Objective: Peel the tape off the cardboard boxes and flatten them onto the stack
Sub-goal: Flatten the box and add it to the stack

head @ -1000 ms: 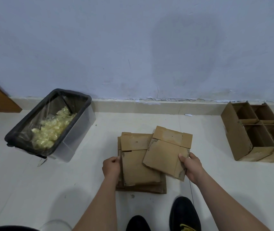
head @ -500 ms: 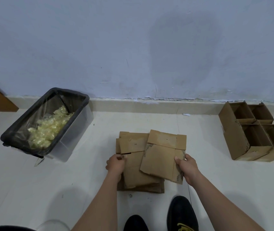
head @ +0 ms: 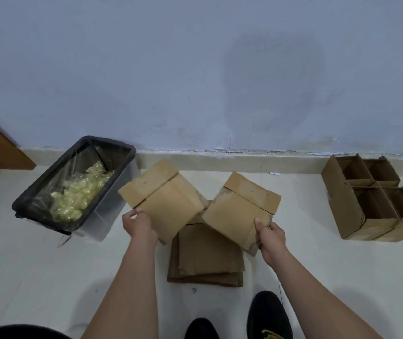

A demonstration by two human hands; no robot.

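Stacking step: left hand (head: 138,226) and right hand (head: 270,237) each grip 1 flattened box above the stack (head: 207,260); next, lay both squarely on it.

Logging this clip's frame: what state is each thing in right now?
Left hand: grips left flattened box.
Right hand: grips right flattened box.
Left flattened box: folded flat, lifted, tilted.
Right flattened box: folded flat, lifted, tilted.
Cardboard stack: flat on floor.
Four boxes: still assembled, open.
Bin: lined, holding crumpled tape.
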